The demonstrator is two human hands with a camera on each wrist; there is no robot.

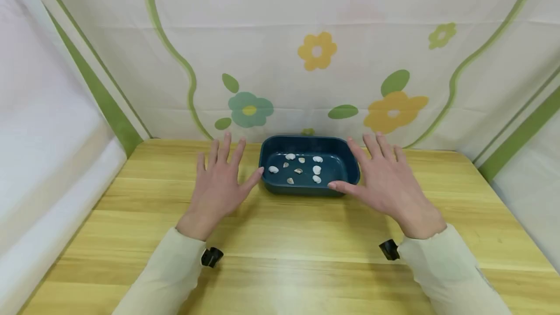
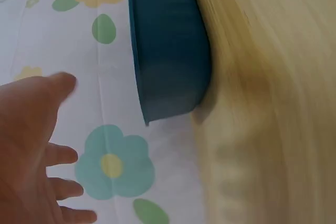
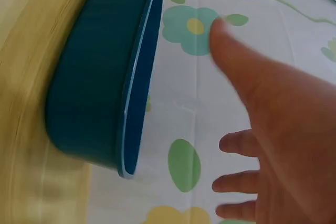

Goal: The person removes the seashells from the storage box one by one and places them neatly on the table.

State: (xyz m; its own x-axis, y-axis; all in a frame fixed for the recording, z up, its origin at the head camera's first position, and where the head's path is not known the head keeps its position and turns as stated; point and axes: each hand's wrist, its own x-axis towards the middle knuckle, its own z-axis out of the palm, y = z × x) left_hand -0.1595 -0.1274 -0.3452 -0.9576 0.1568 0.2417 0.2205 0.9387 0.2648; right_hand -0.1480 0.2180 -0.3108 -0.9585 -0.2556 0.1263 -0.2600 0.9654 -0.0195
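Dark teal tray with rounded corners, at the far middle of the wooden counter, close to the flowered white cloth. Holds five larger white shells and four smaller brownish shells, three of the white in a near-to-far row toward the right. Just left of the tray: left hand, raised above the counter, fingers straight and apart. To the right: right hand, also raised with fingers apart, thumb separate from the tray wall in the right wrist view. Pale sleeves on both arms.
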